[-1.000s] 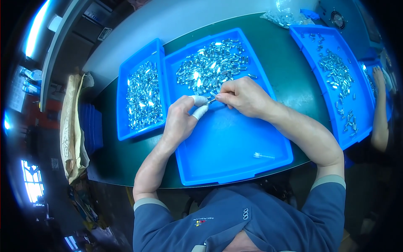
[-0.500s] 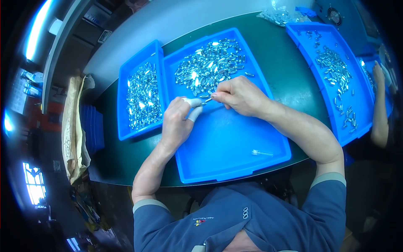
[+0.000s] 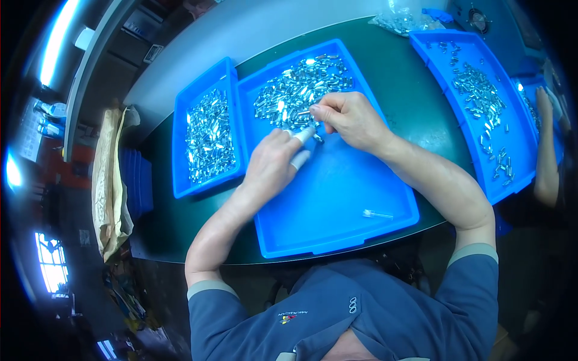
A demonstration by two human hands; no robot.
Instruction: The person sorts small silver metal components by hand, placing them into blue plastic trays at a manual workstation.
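Note:
A large blue tray point(image 3: 337, 210) lies in front of me with a heap of small shiny metal parts point(image 3: 295, 90) at its far end. My left hand point(image 3: 274, 162), with white finger cots on two fingers, rests over the tray and pinches a small metal part at its fingertips. My right hand point(image 3: 349, 117) is closed at the edge of the heap, its fingertips meeting those of the left hand. A single small metal part point(image 3: 377, 213) lies alone near the tray's front right.
A narrower blue tray point(image 3: 208, 132) full of metal parts sits to the left. Another blue tray point(image 3: 481, 96) with scattered parts lies at the right, where another person's arm point(image 3: 545, 150) reaches. A clear bag of parts point(image 3: 400, 21) sits at the back. Brown paper point(image 3: 108, 180) hangs left.
Both hands have stayed together at the heap's edge. The right hand has reached slightly further into the parts.

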